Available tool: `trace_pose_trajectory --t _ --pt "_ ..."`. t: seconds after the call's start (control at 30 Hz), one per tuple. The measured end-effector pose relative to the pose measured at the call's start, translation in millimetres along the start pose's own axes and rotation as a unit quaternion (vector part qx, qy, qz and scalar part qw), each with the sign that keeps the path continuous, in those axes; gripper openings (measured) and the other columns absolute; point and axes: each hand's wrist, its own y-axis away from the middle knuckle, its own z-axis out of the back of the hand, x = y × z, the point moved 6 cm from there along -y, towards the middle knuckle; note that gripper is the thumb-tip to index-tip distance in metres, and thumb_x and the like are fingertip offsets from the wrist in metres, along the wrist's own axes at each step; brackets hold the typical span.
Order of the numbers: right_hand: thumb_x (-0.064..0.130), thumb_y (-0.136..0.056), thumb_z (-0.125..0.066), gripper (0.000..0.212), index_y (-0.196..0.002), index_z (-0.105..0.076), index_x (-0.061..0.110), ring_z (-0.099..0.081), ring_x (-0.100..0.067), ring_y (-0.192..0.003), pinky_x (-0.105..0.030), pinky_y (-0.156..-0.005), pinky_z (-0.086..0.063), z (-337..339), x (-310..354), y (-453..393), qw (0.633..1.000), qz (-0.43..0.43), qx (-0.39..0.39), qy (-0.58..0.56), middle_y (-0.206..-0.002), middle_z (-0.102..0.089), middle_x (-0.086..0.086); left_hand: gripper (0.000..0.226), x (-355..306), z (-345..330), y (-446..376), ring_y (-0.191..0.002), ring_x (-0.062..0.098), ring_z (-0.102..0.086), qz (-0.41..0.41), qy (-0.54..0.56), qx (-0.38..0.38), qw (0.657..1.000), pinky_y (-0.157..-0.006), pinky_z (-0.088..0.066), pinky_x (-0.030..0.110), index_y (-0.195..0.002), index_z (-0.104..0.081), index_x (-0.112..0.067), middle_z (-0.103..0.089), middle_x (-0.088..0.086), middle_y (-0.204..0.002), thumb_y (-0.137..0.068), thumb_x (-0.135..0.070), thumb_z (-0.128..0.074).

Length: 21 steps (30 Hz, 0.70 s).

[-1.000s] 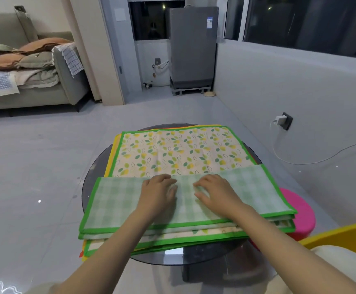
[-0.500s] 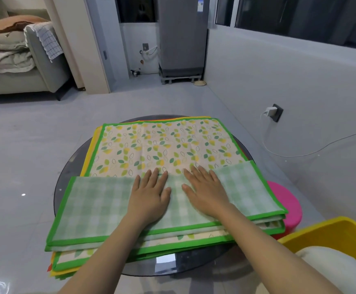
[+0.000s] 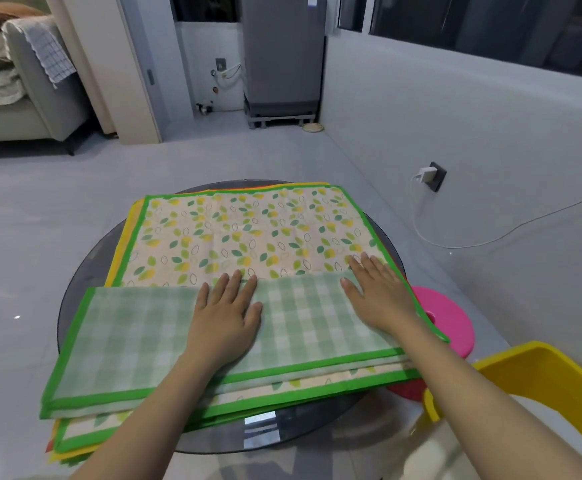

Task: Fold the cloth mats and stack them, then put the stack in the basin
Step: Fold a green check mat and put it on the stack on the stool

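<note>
A green-edged cloth mat with a leaf print [image 3: 248, 233] lies spread on a round dark glass table [image 3: 85, 271], on top of other yellow- and orange-edged mats. Its near part is folded over, showing a pale green checked side [image 3: 133, 337]. My left hand [image 3: 225, 315] lies flat, fingers straight, on the middle of the folded flap. My right hand [image 3: 379, 294] presses flat on the flap near its right end, fingertips reaching the leaf print. A yellow basin [image 3: 542, 375] stands at the lower right.
A pink round stool [image 3: 449, 320] sits just right of the table, under the mat's corner. A wall socket with a white charger and cable [image 3: 428, 174] is on the right wall. A sofa [image 3: 15, 109] and a grey appliance [image 3: 282, 53] stand at the back.
My right hand has slid rightward along the folded flap, away from my left hand, which stays near the middle. The camera has tilted down and come closer.
</note>
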Motion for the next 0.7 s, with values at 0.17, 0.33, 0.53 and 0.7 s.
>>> trace_pose_trajectory --t 0.17,0.33,0.53,0.7 --pt "0.050 -0.098 -0.012 0.059 -0.150 0.005 0.026 0.012 -0.015 -0.145 -0.033 -0.117 0.010 2.6 10.1 0.4 1.000 -0.006 0.019 -0.015 -0.158 0.010 0.000 0.055 -1.3 1.9 1.1 -0.146 0.014 0.008 -0.001 0.006 -0.001 1.000 -0.119 0.006 0.040 -0.150 0.000 -0.034 0.005 -0.006 -0.159 -0.098 -0.049 -0.009" --pt "0.038 -0.102 -0.017 0.053 -0.151 -0.002 0.024 0.010 -0.014 -0.146 -0.031 -0.116 0.012 5.5 81.8 8.3 0.995 0.074 0.002 -0.060 -0.159 0.006 -0.001 0.055 -1.3 2.7 0.9 -0.146 0.014 0.008 0.003 0.011 0.003 1.000 -0.119 0.007 0.040 -0.150 0.000 -0.033 0.005 -0.005 -0.159 -0.099 -0.047 -0.012" --pt "0.038 -0.102 -0.015 0.051 -0.151 -0.007 0.027 0.004 -0.011 -0.146 -0.034 -0.117 0.009 -22.4 152.7 14.1 0.985 0.154 0.039 -0.063 -0.159 -0.003 0.003 0.053 8.8 4.8 3.4 -0.146 0.011 0.008 -0.006 0.020 0.009 1.000 -0.119 0.009 0.036 -0.151 -0.001 -0.030 0.004 -0.006 -0.159 -0.100 -0.042 -0.012" --pt "0.047 -0.099 -0.012 0.055 -0.150 0.001 0.030 0.011 -0.010 -0.145 -0.034 -0.117 0.013 -29.6 149.9 16.9 0.987 0.151 0.039 -0.026 -0.158 0.007 0.006 0.069 72.4 11.3 18.2 -0.146 0.011 0.005 0.048 0.016 0.000 0.999 -0.119 0.005 0.037 -0.151 -0.003 -0.032 0.002 -0.009 -0.159 -0.085 -0.052 0.002"
